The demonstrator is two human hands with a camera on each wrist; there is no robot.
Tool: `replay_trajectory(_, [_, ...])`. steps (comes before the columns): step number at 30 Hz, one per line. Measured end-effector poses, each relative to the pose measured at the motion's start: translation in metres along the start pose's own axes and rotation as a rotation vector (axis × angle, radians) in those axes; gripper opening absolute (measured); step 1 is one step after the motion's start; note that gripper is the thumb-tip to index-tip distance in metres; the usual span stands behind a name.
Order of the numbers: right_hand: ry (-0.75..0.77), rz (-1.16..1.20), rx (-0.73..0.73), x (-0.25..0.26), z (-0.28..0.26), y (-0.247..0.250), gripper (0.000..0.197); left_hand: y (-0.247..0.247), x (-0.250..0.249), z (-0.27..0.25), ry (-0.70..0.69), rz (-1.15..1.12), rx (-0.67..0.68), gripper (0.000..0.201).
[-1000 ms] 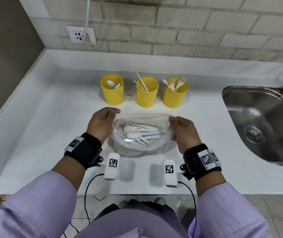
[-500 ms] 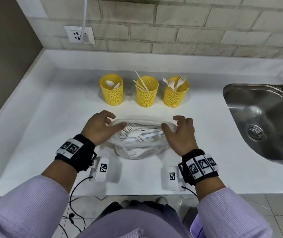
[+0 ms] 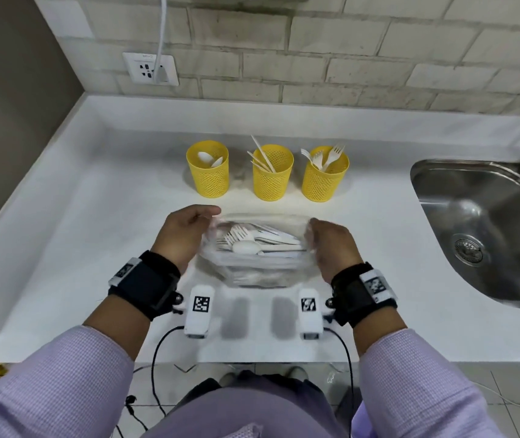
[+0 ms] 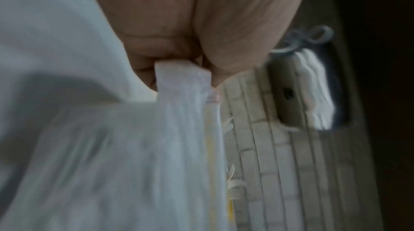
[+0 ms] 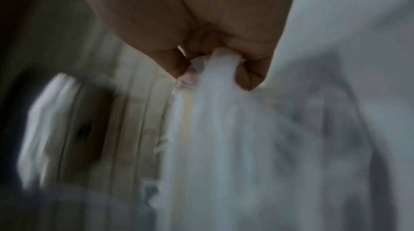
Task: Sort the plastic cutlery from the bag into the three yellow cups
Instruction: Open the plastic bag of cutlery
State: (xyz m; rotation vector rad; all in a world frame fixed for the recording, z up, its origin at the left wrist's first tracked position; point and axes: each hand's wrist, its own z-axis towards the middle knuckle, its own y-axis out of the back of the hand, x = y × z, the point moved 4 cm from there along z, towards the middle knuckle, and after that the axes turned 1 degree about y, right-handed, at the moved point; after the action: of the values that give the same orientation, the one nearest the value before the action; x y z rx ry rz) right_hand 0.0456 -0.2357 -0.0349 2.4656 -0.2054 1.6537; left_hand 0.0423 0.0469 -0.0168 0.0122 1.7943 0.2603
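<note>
A clear plastic bag sits on the white counter between my hands, its mouth spread wide. Inside lie white plastic forks, a spoon and knives. My left hand pinches the bag's left rim, and my right hand pinches the right rim. Behind the bag stand three yellow mesh cups: the left cup holds spoons, the middle cup knives, the right cup forks.
A steel sink is set into the counter at the right. A brick wall with a socket and a plugged-in cable runs along the back. A raised white ledge borders the counter on the left.
Both hands went from resting open-fingered at the bag's sides to pinching its rim again and pulling the mouth wider; the bag has shifted slightly and blurs with motion.
</note>
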Motion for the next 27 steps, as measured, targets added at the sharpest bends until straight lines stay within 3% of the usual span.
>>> replay_trajectory(2, [-0.266, 0.362, -0.013, -0.012, 0.0, -0.004, 0.027, -0.008, 0.011, -0.003, 0.291, -0.33, 0.093, 0.024])
replay_trajectory(3, [-0.312, 0.374, -0.027, -0.016, 0.002, -0.006, 0.024, -0.012, 0.014, -0.004, 0.386, -0.412, 0.129, 0.021])
replay_trajectory(5, [-0.277, 0.165, -0.012, -0.018, 0.006, -0.007, 0.019, -0.012, 0.022, -0.002, 0.424, -0.363, 0.086, 0.022])
replay_trajectory(8, [-0.059, -0.462, 0.055, -0.005, 0.001, -0.009, 0.011, -0.003, 0.022, 0.003, 0.235, -0.004, -0.042, 0.013])
replay_trajectory(12, [0.102, -0.635, -0.058, -0.005, -0.013, 0.002, 0.044, 0.003, 0.013, -0.002, 0.05, 0.568, 0.0, 0.035])
replay_trajectory(14, [0.182, -0.798, -0.053, -0.006, -0.018, 0.003, 0.037, 0.003, 0.011, -0.002, -0.032, 0.722, -0.021, 0.025])
replay_trajectory(16, [0.25, -0.811, -0.066, -0.004, -0.02, 0.002, 0.033, -0.001, 0.008, -0.001, -0.101, 0.75, -0.041, 0.015])
replay_trajectory(19, [0.331, -0.72, -0.057, -0.002, -0.019, -0.002, 0.04, -0.006, 0.005, 0.0, -0.181, 0.689, -0.012, 0.02])
replay_trajectory(21, [0.326, -0.583, -0.034, -0.007, -0.019, -0.004, 0.041, -0.006, 0.006, -0.002, -0.129, 0.515, 0.031, 0.024])
replay_trajectory(22, [0.277, -0.452, -0.032, -0.012, -0.016, -0.003, 0.041, -0.004, 0.011, -0.002, -0.046, 0.355, 0.029, 0.026])
replay_trajectory(25, [-0.147, 0.151, -0.034, -0.034, -0.011, -0.001, 0.027, -0.001, 0.032, -0.006, 0.334, -0.229, 0.017, 0.022])
replay_trajectory(27, [-0.255, 0.252, -0.032, -0.042, -0.011, 0.001, 0.018, 0.001, 0.042, -0.008, 0.395, -0.269, 0.025, 0.019])
